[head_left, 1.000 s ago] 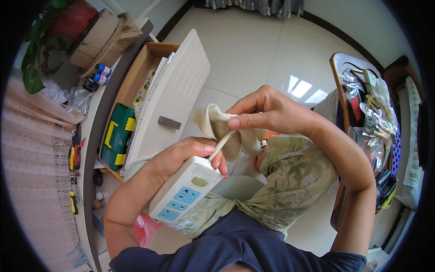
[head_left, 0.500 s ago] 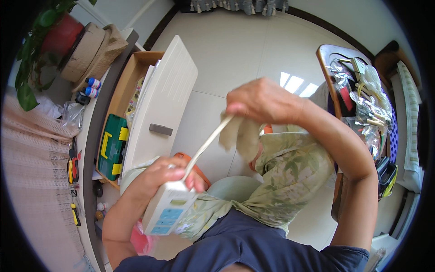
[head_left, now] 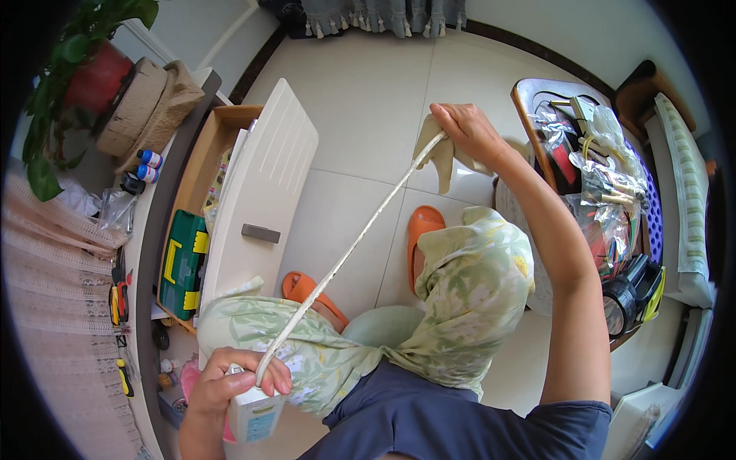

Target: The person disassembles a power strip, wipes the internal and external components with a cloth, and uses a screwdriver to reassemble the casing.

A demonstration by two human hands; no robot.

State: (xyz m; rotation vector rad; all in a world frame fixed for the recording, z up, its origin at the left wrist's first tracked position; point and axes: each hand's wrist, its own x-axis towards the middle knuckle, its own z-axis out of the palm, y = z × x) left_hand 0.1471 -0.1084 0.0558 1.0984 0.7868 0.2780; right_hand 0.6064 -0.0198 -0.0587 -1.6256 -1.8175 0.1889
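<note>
My left hand [head_left: 218, 383] grips the end of a white power strip [head_left: 255, 420] with light-blue socket faces, low on the left above my lap. From that end a whitish cord [head_left: 349, 255] runs up and to the right, stretched nearly straight. At its far end my right hand [head_left: 473, 134] is closed round the cord with a beige cloth [head_left: 442, 165] between. Loose folds of cloth hang below the fingers. What the cord does beyond my right hand is hidden.
On the left, an open cabinet drawer [head_left: 264, 192] holds a green toolbox [head_left: 184, 264]. A potted plant [head_left: 96, 73] stands on the cabinet top. To the right, a chair [head_left: 529, 115] bears bagged parts and a black flashlight [head_left: 630, 299]. Orange slippers [head_left: 424, 234] are on my feet.
My right hand has moved up and away along the cord with the cloth, so more cord shows. My left hand and the power strip have moved down and slightly left.
</note>
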